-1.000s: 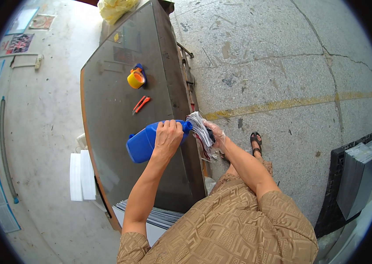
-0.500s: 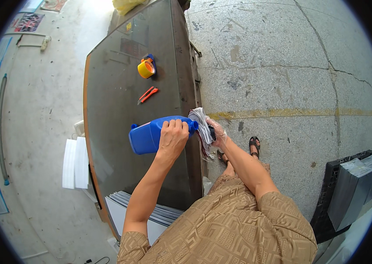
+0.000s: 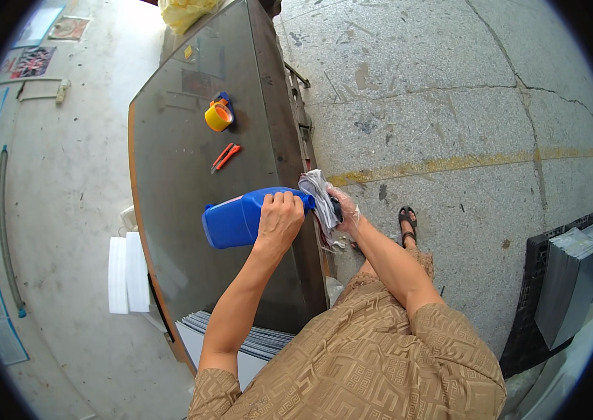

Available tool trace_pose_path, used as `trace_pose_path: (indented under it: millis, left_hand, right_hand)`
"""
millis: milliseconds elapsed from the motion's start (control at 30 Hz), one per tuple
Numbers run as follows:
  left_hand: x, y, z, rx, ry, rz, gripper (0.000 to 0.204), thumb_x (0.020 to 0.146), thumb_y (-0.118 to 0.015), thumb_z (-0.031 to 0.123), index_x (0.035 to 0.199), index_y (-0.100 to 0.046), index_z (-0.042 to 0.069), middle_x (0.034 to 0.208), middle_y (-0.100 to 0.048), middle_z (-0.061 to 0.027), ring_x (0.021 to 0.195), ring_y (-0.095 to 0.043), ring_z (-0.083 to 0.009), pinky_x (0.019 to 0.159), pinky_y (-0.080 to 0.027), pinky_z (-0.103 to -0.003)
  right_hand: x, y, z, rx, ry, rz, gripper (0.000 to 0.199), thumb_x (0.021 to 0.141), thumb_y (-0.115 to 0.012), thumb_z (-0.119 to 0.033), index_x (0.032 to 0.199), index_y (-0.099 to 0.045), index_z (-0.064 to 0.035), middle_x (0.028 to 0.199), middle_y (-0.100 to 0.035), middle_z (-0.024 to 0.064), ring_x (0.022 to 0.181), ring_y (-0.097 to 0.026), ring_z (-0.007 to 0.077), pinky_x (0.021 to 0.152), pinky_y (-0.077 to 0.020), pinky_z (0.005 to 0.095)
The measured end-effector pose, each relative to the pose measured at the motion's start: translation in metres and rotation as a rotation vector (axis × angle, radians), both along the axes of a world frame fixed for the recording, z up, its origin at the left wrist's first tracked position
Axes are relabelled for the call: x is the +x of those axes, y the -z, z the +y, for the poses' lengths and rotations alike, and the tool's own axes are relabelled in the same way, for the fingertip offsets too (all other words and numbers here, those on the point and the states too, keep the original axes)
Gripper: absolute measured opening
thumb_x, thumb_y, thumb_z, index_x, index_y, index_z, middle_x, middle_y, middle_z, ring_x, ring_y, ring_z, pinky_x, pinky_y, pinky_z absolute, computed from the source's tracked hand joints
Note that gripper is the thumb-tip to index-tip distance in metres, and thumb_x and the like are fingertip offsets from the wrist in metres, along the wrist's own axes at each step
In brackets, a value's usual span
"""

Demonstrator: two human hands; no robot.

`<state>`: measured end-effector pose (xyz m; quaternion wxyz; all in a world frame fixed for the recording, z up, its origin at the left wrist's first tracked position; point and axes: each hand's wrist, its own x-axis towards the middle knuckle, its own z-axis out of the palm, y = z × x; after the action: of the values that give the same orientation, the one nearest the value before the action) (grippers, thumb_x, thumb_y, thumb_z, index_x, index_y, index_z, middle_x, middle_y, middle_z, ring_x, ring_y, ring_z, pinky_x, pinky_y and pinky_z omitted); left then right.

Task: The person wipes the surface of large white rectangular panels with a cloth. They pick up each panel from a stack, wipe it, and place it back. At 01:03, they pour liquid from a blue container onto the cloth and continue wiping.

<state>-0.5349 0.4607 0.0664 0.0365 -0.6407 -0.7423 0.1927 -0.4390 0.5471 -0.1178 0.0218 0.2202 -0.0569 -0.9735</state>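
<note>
At the table's right edge [image 3: 289, 140], left hand [image 3: 279, 218] grips blue jug [image 3: 237, 220], right hand [image 3: 344, 210] grips crumpled cloth [image 3: 319, 199].

blue plastic jug [image 3: 237, 220] tipped sideways over dark table, spout against crumpled grey rag [image 3: 319, 199].

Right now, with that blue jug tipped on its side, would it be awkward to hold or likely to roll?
The blue jug looks like rigid plastic, so it probably keeps its shape under the left hand gripping near its neck. Its flat, boxy sides suggest it would slide rather than roll on the dark table. How full or heavy it is cannot be told.
</note>
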Motion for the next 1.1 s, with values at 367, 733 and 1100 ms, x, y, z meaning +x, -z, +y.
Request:
trace_pose_path:
  millis: [367,733,1100]
  left_hand:
    - [0.003,0.001,0.003,-0.019,-0.001,0.013,0.026,0.073,-0.078,0.025,0.083,-0.064,0.006,0.080,-0.061,-0.0080,0.081,-0.061,-0.0231,0.071,-0.045,-0.036]
    - [0.008,0.009,0.006,-0.024,0.002,0.027,0.019,0.075,-0.073,0.020,0.082,-0.063,0.005,0.080,-0.061,-0.0086,0.079,-0.061,-0.0232,0.071,-0.045,-0.036]
    - [0.015,0.014,0.011,-0.023,0.025,0.031,0.005,0.076,-0.061,0.010,0.079,-0.061,0.005,0.077,-0.060,-0.0085,0.078,-0.061,-0.0233,0.070,-0.045,-0.036]
  right_hand:
    - [-0.005,0.012,-0.002,0.004,0.016,0.010,0.034,0.099,-0.050,-0.039,0.111,-0.065,-0.0115,0.088,-0.072,0.0061,0.070,-0.071,0.0188,0.061,-0.0609,0.0345]
    - [-0.001,0.015,-0.003,-0.007,0.012,0.010,0.034,0.099,-0.050,-0.038,0.114,-0.065,-0.0113,0.093,-0.073,0.0058,0.075,-0.072,0.0184,0.064,-0.0613,0.0348]
    - [0.000,0.024,-0.006,-0.032,0.084,0.072,0.037,0.100,-0.050,-0.034,0.120,-0.064,-0.0067,0.101,-0.073,0.0088,0.080,-0.073,0.0198,0.071,-0.0626,0.0343]
